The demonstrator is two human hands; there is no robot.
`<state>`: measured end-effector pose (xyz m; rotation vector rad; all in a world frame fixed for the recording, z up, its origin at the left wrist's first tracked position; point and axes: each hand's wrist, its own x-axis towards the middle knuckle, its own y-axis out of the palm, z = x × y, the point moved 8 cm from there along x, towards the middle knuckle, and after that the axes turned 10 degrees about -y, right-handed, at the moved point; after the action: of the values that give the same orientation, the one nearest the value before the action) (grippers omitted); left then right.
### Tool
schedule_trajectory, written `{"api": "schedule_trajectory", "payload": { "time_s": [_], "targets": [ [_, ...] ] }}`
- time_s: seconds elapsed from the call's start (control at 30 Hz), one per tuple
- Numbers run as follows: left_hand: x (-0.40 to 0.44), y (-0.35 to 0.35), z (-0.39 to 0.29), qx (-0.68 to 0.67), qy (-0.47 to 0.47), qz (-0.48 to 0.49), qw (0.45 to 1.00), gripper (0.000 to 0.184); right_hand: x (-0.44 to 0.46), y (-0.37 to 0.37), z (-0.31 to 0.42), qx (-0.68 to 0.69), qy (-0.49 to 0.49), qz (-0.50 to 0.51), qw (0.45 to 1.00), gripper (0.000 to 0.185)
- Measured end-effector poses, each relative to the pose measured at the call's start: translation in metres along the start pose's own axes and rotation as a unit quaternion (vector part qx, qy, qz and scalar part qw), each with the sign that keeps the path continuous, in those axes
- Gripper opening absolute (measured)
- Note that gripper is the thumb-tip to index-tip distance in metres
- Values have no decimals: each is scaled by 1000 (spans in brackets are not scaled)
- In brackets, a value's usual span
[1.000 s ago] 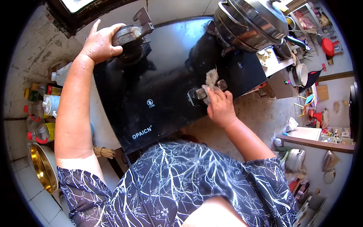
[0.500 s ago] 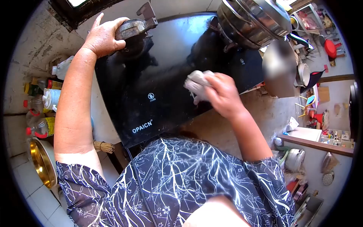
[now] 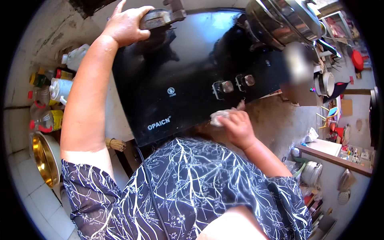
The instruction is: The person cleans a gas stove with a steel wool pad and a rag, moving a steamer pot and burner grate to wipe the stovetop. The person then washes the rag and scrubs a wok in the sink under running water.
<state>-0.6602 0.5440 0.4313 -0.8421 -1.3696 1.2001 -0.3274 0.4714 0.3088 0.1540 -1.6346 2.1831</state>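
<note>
A black glass gas stove (image 3: 148, 100) with white OPAICN lettering lies in front of me. At its far left, my left hand (image 3: 127, 26) grips a worn, round metal pot stand (image 3: 159, 19) by its side, with a prong sticking out to the right. My right hand (image 3: 239, 129) is closed around a crumpled pale rag (image 3: 220, 117) at the stove's front edge. Just beyond the rag are two control knobs, a left knob (image 3: 227, 86) and a right knob (image 3: 249, 80). What lies under the pot stand is partly dark.
A large steel pot (image 3: 280, 24) stands over the stove's right burner. Bottles (image 3: 48, 120) and a white enamel mug (image 3: 60, 90) are on the left, above a gold-coloured basin (image 3: 44, 160). A black cable (image 3: 154, 188) hangs down the front. A blurred patch hides part of the right side.
My right hand has drawn the rag from the knobs toward me to the front edge, uncovering both knobs. My left hand still holds the pot stand. The whole view has shifted slightly.
</note>
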Motion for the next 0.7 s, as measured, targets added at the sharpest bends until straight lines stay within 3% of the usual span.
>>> {"api": "schedule_trajectory", "payload": {
  "time_s": [0.1, 0.17, 0.23, 0.3, 0.4, 0.47, 0.6, 0.7],
  "targets": [
    [-3, -7, -3, -29, -30, 98, 994, 62, 6, -18, 0, 70, 6, -111, 991, 33],
    [-3, -6, -1, -37, -16, 74, 996, 63, 23, -22, 10, 88, -21, -145, 985, 32],
    [3, 2, 4, -18, -40, 109, 993, 62, 49, -25, 29, 76, -130, -144, 978, 32],
    [-2, -4, 1, -28, -38, 108, 993, 62, 71, 1, 31, 122, -91, 27, 988, 30],
    [2, -2, 4, -45, -34, 106, 993, 61, 65, 32, 27, 148, -62, 69, 985, 36],
    [4, 0, 6, -50, -44, 127, 990, 61, 63, 55, 23, 112, 6, 135, 984, 51],
    [2, -7, 8, -72, -35, 131, 988, 61, 95, 70, 29, 3, -14, 114, 993, 66],
    [12, 0, 10, -76, -51, 152, 984, 60, 136, 87, -5, -40, 35, 70, 996, 62]
  ]
}}
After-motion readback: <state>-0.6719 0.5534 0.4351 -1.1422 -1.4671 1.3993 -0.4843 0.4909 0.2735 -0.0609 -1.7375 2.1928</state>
